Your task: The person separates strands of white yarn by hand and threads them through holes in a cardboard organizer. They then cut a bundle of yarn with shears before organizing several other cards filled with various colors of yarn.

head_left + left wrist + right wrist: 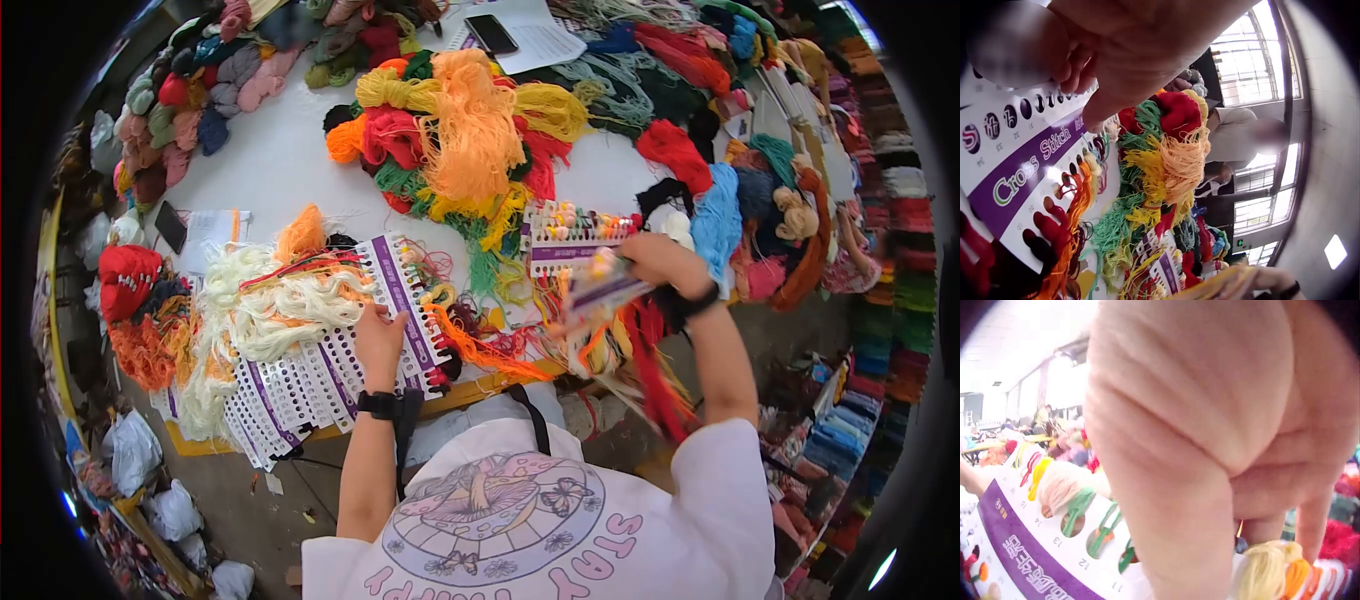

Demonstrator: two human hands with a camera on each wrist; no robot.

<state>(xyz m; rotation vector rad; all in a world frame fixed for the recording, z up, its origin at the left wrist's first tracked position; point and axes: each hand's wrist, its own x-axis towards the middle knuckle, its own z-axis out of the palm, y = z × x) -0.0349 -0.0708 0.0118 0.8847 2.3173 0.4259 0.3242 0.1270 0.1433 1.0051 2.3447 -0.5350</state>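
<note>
In the head view my left hand (380, 348) is at the left edge of a white-and-purple cross stitch thread card (400, 285), pinching it with the thumb over its face. This card lies on several overlapping punched cards (300, 385). Dark red and orange threads hang from its right-hand holes. My right hand (668, 262) grips another thread card (1029, 550), thumb across the front, raised off the table at the right. Green, pink, yellow and cream threads are looped through its holes. Its long red and cream tails (650, 370) hang down, blurred.
A threaded card (575, 240) lies just beyond my right hand. Cream skeins (280, 310) cover the left cards. A tall heap of peach, yellow and red skeins (470, 130) stands mid-table. Phones (490, 33) and papers lie around; blue skeins (718, 215) are at the right.
</note>
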